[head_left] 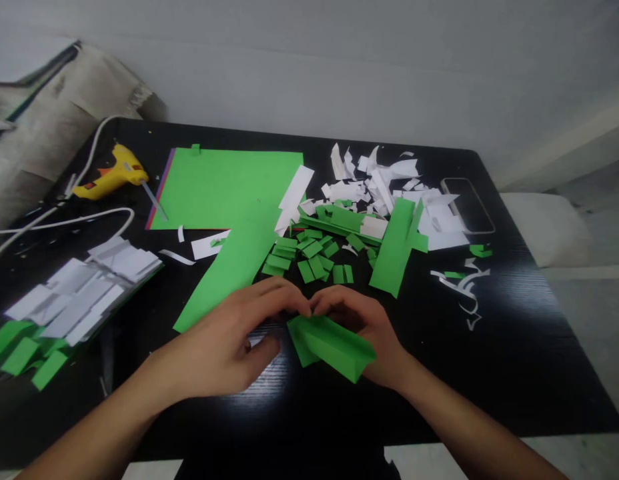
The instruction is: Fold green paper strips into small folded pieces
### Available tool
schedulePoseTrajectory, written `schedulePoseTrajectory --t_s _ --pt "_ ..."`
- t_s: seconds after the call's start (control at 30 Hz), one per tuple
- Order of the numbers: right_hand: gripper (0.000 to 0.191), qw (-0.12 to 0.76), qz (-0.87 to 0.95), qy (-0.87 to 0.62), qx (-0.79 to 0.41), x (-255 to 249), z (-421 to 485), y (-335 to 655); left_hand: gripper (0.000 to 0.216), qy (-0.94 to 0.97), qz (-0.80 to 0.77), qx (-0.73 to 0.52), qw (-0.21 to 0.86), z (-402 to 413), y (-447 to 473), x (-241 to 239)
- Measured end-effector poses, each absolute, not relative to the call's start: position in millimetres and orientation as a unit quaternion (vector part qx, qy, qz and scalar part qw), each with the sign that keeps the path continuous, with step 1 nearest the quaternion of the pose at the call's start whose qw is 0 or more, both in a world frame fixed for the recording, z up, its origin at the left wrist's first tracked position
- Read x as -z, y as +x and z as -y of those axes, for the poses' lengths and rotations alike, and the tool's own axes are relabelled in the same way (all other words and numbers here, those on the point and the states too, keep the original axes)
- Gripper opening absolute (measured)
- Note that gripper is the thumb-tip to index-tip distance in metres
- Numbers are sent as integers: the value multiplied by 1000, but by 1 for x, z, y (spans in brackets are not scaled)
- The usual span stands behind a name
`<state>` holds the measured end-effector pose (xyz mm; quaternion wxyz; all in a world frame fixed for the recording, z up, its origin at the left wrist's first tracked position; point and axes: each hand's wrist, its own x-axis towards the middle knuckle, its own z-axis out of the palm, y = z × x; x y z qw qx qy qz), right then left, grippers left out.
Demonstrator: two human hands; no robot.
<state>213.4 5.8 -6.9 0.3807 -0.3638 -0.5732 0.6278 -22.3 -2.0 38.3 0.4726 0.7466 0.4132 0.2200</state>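
Over the near middle of the black table [529, 347], both my hands pinch a folded green paper strip [334, 347]. My left hand [229, 340] has its fingertips pressed together at the strip's upper left end. My right hand [362, 327] grips the strip from the right, with its fingers curled over the fold. Just beyond my fingers lie several small green paper pieces [309, 257]. A long green paper sheet [229, 200] runs from the far side toward my left hand.
A yellow glue gun [112, 173] with a white cable lies at the far left. Stacked white and green strips [74, 300] sit at the left edge. White paper scraps [389, 183], a folded green strip [397, 247] and a phone [467, 203] lie at the far right.
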Motion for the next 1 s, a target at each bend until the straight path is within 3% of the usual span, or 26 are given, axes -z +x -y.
schedulePoseTrajectory --t_s 0.3,1.0 --pt "26 394 575 -386 -604 7 -3 210 25 830 -392 -210 336 2 -24 -26" --pt "14 381 624 -387 -563 5 -7 215 13 794 -400 -279 364 5 -22 -24"
